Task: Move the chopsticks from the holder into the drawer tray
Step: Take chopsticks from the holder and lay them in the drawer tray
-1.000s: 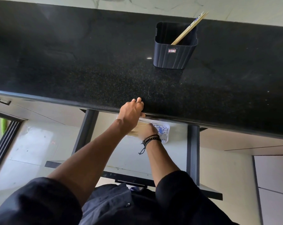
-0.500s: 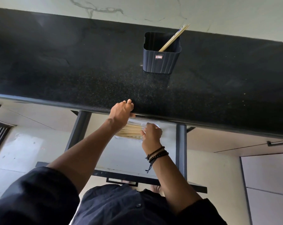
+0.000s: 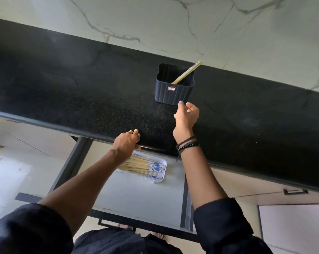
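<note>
A dark ribbed holder [image 3: 174,90] stands on the black countertop [image 3: 81,99] with a few wooden chopsticks [image 3: 187,72] leaning out of its far right corner. Below the counter edge, a white tray [image 3: 161,174] in the open drawer [image 3: 136,195] holds a bundle of chopsticks [image 3: 144,165] with blue-patterned ends. My right hand [image 3: 186,116] hovers over the counter just in front of the holder, fingers loose and holding nothing. My left hand [image 3: 126,143] rests on the counter's front edge, fingers curled over it, above the tray.
A pale marble wall [image 3: 173,21] rises behind the counter. The drawer's dark front with its handle [image 3: 116,223] sticks out toward my body. Shut cabinet fronts [image 3: 292,228] sit to the right, pale floor to the left.
My right hand left the chopsticks lying in the drawer tray and rose over the counter to just before the holder. My left hand stayed on the counter edge.
</note>
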